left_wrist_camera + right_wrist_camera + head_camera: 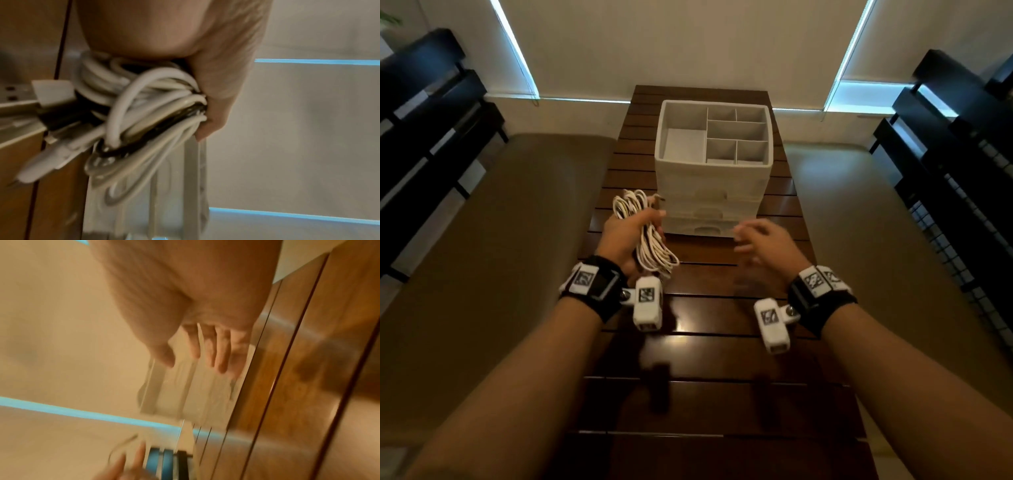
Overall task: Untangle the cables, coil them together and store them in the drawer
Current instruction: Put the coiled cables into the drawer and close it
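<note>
My left hand [626, 236] grips a coiled bundle of white cables [650, 246] with a dark cable among them, held above the wooden table just left of the drawer unit. In the left wrist view the fingers wrap the cable bundle [156, 104] and several USB plugs [51, 95] stick out to the left. A white fabric drawer unit [712, 202] stands mid-table, its front drawers closed. My right hand [760, 240] hovers blurred in front of its lower drawers, fingers extended and holding nothing; the right wrist view shows these fingers [220, 350] spread toward the drawer unit [185, 391].
The drawer unit's top [681, 144] is an open tray split into several compartments. The slatted dark wooden table [705, 377] runs toward me. Beige benches [482, 240] flank it on both sides, with dark shelving [962, 154] beyond.
</note>
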{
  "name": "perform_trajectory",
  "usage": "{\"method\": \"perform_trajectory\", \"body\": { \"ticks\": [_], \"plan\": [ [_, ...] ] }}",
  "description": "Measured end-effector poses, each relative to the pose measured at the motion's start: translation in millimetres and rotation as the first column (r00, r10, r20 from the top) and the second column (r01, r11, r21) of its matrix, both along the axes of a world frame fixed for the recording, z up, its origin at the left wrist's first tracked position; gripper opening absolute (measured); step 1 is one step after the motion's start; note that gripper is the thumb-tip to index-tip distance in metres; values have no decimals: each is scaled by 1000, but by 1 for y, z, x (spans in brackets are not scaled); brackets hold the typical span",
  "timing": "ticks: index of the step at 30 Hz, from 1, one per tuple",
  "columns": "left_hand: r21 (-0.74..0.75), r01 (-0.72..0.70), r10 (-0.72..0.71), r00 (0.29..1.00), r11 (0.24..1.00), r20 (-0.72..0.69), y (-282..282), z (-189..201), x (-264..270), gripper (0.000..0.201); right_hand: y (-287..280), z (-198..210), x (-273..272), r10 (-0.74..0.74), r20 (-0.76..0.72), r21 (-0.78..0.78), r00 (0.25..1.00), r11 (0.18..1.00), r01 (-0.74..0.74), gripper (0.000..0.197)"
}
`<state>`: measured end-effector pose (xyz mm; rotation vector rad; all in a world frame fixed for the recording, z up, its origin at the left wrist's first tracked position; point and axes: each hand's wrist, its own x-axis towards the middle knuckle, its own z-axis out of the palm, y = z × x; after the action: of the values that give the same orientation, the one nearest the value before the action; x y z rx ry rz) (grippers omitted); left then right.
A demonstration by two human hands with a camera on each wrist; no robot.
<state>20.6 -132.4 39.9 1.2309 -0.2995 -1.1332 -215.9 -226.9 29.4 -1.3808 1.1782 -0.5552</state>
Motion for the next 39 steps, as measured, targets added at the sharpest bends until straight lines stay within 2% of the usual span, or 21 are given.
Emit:
{"method": "perform_trajectory", "body": {
  "ticks": [2, 5, 8, 11, 12, 15, 16, 20, 23, 30, 34, 37, 39],
  "plan": [
    [37, -29, 29, 999, 999, 17, -19, -6, 18, 21, -30, -9, -7, -194, 78, 44, 978, 981, 191, 33],
    [105, -7, 4, 1000, 994, 21, -48, -22, 36, 14, -65, -22, -5, -324, 63, 25, 944, 946, 323, 51],
    [143, 56, -58, 998, 988, 9, -68, -44, 45, 13, -85, -25, 3, -325, 55, -8, 944, 945, 326, 65],
    [148, 167, -161, 986, 975, -50, -76, -55, 47, 16, -91, -24, 13, -241, 112, 15, 964, 970, 241, 64],
    [151, 192, -185, 981, 970, -57, -77, -56, 48, 21, -90, -22, 17, -214, 144, 31, 966, 977, 212, 61],
    [179, 209, -206, 978, 962, -32, -77, -59, 45, 74, -87, -22, 23, -209, 189, 50, 960, 978, 203, 55],
    [174, 202, -204, 979, 964, -7, -75, -58, 43, 79, -84, -22, 25, -221, 192, 48, 956, 975, 216, 54],
    [105, 196, -203, 977, 975, 69, -56, -59, 35, 67, -68, -29, 20, -268, 209, 36, 940, 963, 266, 48],
    [51, 167, -170, 983, 985, 75, -34, -63, 28, 63, -48, -31, 13, -261, 202, 6, 944, 964, 266, 46],
    [-14, 125, -124, 991, 992, 56, 19, -70, 2, 72, 4, -37, 1, -328, 223, 3, 918, 942, 336, 41],
    [-24, 119, -117, 992, 993, 46, 36, -62, -6, 78, 10, -40, -2, -366, 205, 5, 907, 928, 373, 39],
    [-70, 48, -45, 998, 996, 48, 54, -48, -7, 62, 11, -48, -7, -545, 81, 75, 834, 838, 540, 41],
    [-99, -68, 71, 997, 993, 19, 65, -31, -6, 43, 21, -60, -7, -584, 3, 173, 811, 800, 575, 28]
  ]
}}
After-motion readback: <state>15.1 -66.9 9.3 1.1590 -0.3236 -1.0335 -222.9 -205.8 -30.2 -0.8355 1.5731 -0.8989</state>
